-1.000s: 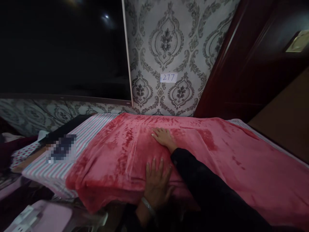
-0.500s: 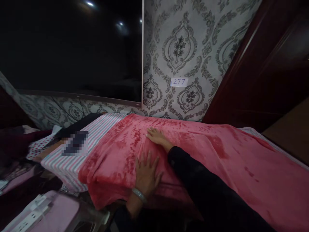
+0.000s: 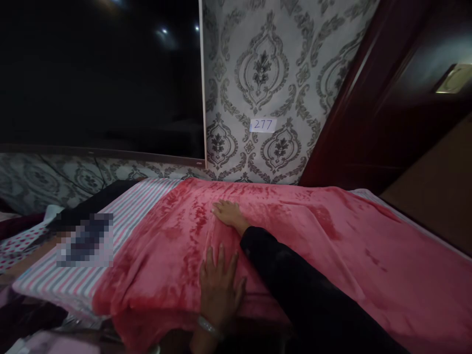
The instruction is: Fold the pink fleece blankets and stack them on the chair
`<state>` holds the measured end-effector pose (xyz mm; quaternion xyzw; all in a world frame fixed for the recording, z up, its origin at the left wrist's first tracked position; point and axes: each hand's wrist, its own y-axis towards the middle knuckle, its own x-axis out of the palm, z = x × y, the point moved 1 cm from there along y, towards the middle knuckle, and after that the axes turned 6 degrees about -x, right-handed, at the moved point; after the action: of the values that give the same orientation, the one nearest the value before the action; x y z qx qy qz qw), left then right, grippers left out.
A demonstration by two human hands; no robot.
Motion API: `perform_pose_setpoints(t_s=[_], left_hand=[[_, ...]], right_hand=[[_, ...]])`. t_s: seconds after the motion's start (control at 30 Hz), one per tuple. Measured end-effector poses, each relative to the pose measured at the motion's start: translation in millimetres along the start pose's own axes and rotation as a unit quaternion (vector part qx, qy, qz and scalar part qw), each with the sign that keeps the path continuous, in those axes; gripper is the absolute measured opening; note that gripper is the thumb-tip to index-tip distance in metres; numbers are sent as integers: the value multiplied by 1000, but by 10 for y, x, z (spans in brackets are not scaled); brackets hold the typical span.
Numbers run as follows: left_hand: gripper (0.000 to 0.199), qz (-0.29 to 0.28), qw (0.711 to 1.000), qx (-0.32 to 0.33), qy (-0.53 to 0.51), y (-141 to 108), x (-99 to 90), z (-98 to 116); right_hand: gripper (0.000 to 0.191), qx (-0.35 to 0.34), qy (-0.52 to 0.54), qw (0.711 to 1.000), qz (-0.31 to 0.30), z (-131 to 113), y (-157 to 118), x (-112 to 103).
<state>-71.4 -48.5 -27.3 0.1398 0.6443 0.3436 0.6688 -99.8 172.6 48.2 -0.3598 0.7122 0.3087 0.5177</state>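
Observation:
A red plush blanket (image 3: 295, 236) is spread over a long surface, with a few creases and darker brushed patches. My left hand (image 3: 218, 290), a bracelet at its wrist, lies palm down near the blanket's front edge, fingers spread. Farther back, my right hand (image 3: 229, 214) rests flat on the blanket, its fingers stretched toward the left. Neither hand holds anything. Under the blanket's left side a striped cloth (image 3: 127, 211) shows, with a pixelated dark object (image 3: 86, 241) on it.
Behind stand a patterned wall with a paper label (image 3: 263, 125) reading 277 and a large dark screen (image 3: 99, 83). A dark red door (image 3: 372, 113) is at the right. Dotted cloth (image 3: 25, 241) lies at the far left; the blanket hangs over the front edge.
The view has shifted, so most things appear farther left, and a door fitting has come into sight. Both hands remain flat on the blanket in nearly the same places.

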Motion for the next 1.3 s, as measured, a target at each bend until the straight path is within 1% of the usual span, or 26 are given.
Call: perform_pose_setpoints(t_s=[0.13,0.2,0.23,0.27,0.33,0.4,0.47,0.53,0.6,0.63,0.7,0.77,0.83,0.9,0.93,0.97,1.03,1.1,1.2,1.3], left_hand=[[54,7,1000,1,5,19,3,-7],[52,-1,1000,-6,10,30,2,-4],[51,-9,1000,-10,13,36,-3,0],[50,-20,1000,-15,17,43,-14,6],[49,-47,998,-21,23,64,-60,13],[50,-84,996,-21,22,106,-143,4],[50,-138,990,-18,21,197,-264,-23],[50,-188,982,-15,27,368,-411,-46],[50,-210,977,-9,39,640,-555,-30],[50,-209,977,-2,44,812,-610,1],[50,-210,977,14,44,1202,-656,106],[51,-218,975,23,39,1602,-593,234],[54,-239,970,11,39,1938,-423,327],[58,-266,963,-20,49,2142,-179,344],[59,-281,957,-35,58,2183,-45,323],[60,-296,952,-48,67,2188,90,287],[62,-316,943,-64,85,2119,331,190],[63,-320,940,-73,93,2016,506,99],[64,-309,944,-73,88,1930,626,23],[64,-302,947,-69,85,1937,634,0]], right_hand=[[61,5,13,1000,-6,-8,-69,-183],[63,11,14,1000,2,72,-200,-320],[64,17,14,1000,7,150,-301,-391],[65,26,12,1000,10,256,-427,-461],[64,57,9,998,12,555,-737,-590],[63,106,4,994,11,947,-1085,-700],[62,163,-9,986,34,1368,-1408,-788],[60,227,-25,971,74,1735,-1651,-851],[60,266,-34,957,114,1974,-1780,-891],[59,274,-36,952,128,2036,-1799,-904],[59,272,-36,951,143,2054,-1763,-921],[58,263,-38,953,146,1980,-1662,-919],[57,258,-46,953,152,1879,-1551,-881],[55,254,-65,952,158,1802,-1474,-782],[54,251,-79,951,161,1780,-1455,-709],[53,246,-95,951,163,1769,-1449,-623],[50,238,-125,947,176,1775,-1466,-442],[47,232,-144,941,200,1800,-1497,-295],[46,228,-144,937,222,1833,-1521,-200],[46,229,-135,937,227,1842,-1513,-203]])
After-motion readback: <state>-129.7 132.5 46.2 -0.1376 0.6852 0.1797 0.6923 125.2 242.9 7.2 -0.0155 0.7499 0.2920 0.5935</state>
